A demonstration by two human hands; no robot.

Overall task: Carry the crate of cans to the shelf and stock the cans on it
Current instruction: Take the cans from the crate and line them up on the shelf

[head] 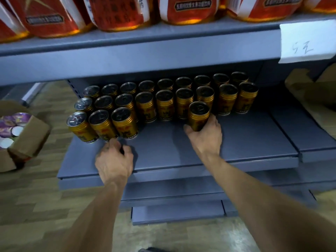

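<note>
Grey metal makes up the flat shelf, and its front half is bare, from the cans out to the front edge. The upper grey shelf hangs low over the back row, so there is little room above it. The gold metal cans with dark tops stand upright in rows at the back and left of the shelf. The right hand curls its fingers round one gold can, which stands in front of the rows. The left hand is just in front of the left cans with fingers curled; I cannot tell if it holds anything. A brown cardboard box on the floor at the left holds purple and white round lids. Red packs sit on the upper shelf.
</note>
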